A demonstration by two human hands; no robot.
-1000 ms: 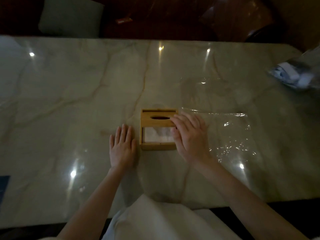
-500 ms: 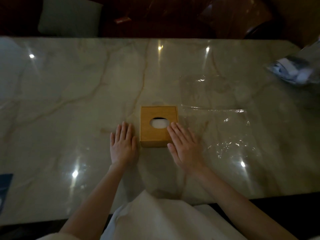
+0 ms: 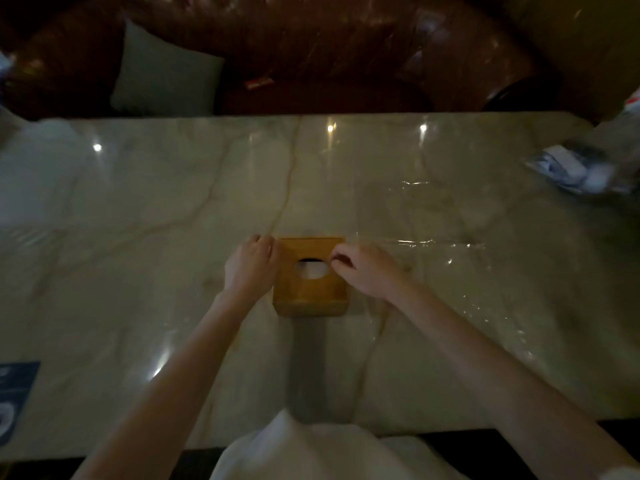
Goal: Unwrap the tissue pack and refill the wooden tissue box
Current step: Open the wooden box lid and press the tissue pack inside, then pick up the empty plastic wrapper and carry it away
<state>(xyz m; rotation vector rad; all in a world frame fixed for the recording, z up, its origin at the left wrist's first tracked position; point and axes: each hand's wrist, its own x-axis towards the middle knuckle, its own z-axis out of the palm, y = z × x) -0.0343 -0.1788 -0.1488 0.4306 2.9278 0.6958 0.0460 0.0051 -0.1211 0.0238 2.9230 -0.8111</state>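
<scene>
1. Resting mid-table on the marble table (image 3: 138,237), the wooden tissue box (image 3: 309,277) shows white tissue (image 3: 313,271) through its oval slot.
2. I see my left hand (image 3: 250,270) curled against the box's left side.
3. My right hand (image 3: 363,271) has its fingertips pinched together at the slot's right edge; whether they hold tissue, I cannot tell.
4. Clear plastic wrap (image 3: 450,258) lies flat just right of the box.

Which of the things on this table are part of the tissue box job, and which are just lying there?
Part of the job:
wooden tissue box
white tissue in its oval opening
clear plastic wrapper, lying flat
left hand
right hand

Just lying about:
crumpled packet, far right
blue printed sheet, left edge
</scene>
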